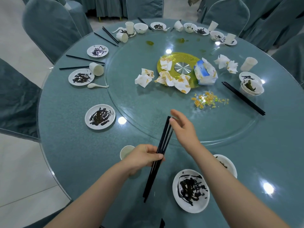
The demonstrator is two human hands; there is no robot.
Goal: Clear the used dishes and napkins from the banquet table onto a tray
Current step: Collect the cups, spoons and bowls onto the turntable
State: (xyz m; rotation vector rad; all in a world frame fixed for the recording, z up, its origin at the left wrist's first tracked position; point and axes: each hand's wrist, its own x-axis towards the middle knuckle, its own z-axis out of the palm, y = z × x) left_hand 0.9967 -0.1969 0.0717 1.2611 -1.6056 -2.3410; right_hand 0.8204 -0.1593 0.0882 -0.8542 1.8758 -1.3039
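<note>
— How far along would you say this is?

— Barely begun, by my reckoning. The left hand, low and centre in the frame, has its fingers curled round a bundle of black chopsticks. The right hand is spread, fingers straight, its fingertips against the top ends of that bundle, as if squaring them up.

— And the rest of the surface?

— Crowded. A sauce-smeared plate sits at lower right just beside the right forearm, with a bowl partly hidden behind the arm. Another smeared plate lies at centre left, and more run up the left edge and along the top, mixed with paper cups, some tipped over. A cup stands just behind the left hand.

— Napkins?

— Crumpled, stained napkins are heaped around the middle of the glass turntable, with more toward upper right, beside a tissue pack. Food crumbs are scattered below that. Another pair of chopsticks lies at right.

— A tray?

— I can't see one anywhere. Nearly everything looks left to clear.
</note>
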